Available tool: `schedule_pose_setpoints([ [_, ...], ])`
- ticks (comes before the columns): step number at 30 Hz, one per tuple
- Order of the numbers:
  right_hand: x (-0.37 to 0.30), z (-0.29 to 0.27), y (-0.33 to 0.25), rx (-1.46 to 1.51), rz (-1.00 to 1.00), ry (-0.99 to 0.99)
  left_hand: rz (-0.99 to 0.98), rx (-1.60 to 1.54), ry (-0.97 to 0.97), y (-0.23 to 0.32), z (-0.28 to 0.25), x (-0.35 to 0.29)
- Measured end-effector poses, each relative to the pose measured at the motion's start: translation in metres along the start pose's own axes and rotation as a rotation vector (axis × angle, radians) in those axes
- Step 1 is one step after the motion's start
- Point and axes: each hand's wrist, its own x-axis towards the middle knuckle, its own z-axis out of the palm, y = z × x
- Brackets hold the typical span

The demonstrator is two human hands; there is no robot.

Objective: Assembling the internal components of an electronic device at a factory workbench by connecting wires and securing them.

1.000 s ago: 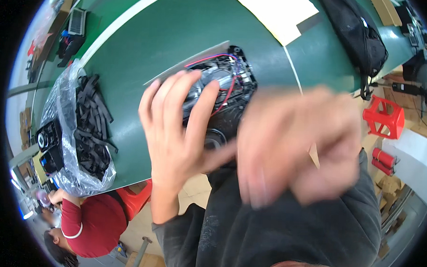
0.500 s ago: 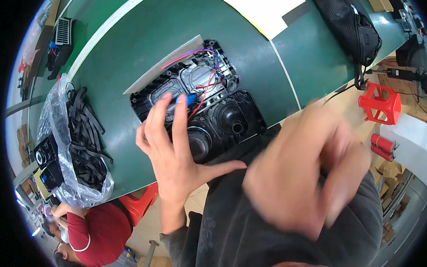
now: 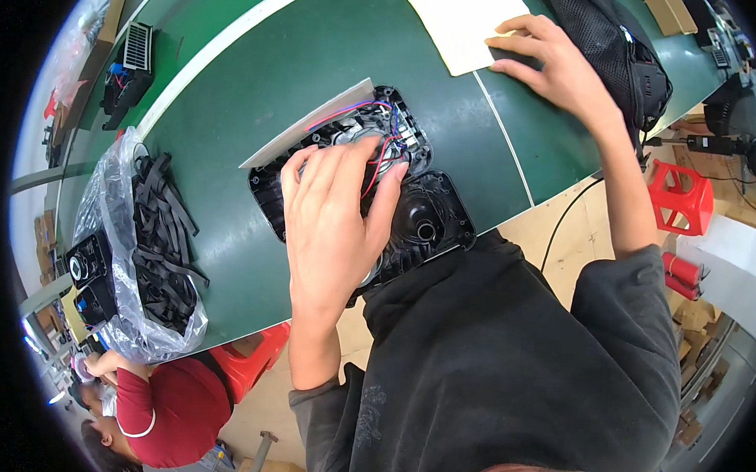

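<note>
Two black plastic housing halves lie side by side on the green table. The far housing half (image 3: 265, 200) carries thin red and blue wires (image 3: 374, 103); the near housing half (image 3: 450, 207) has a round black part (image 3: 419, 217). My left hand (image 3: 333, 214) curves over the far half, thumb and fingers apart around its inside, covering much of both halves; what lies under the fingertips is hidden. Out at the far right, my right hand (image 3: 559, 69) reaches with thumb and fingers spread about a dark flat piece (image 3: 512, 57) beside the white paper (image 3: 460, 27).
A grey flat strip (image 3: 311, 121) leans along the far housing's edge. On the left, a clear plastic bag (image 3: 128, 252) holds black straps (image 3: 165, 245). A black mesh bag (image 3: 605, 48) lies far right. A person in a red shirt (image 3: 180, 412) sits at lower left.
My right hand has swung from near my body out to the dark flat piece. My left thumb has drawn in toward its fingers, and a blue part at its fingertips is now hidden.
</note>
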Motion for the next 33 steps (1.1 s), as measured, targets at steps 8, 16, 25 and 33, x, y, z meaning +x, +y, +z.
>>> schedule_pose_setpoints([
  [8,0.005,0.020,-0.025,0.270,0.120,0.033,0.008,-0.128,0.005,-0.009,-0.001,-0.003],
  [16,-0.001,0.014,-0.029,0.271,0.108,0.047,-0.053,-0.200,-0.010,-0.003,-0.001,-0.002],
  [25,-0.008,0.018,-0.036,0.195,0.067,0.102,0.148,0.010,0.145,-0.008,0.010,-0.003],
  [33,-0.014,0.019,-0.035,0.325,0.131,0.128,0.206,0.054,0.119,-0.005,0.005,-0.004],
])
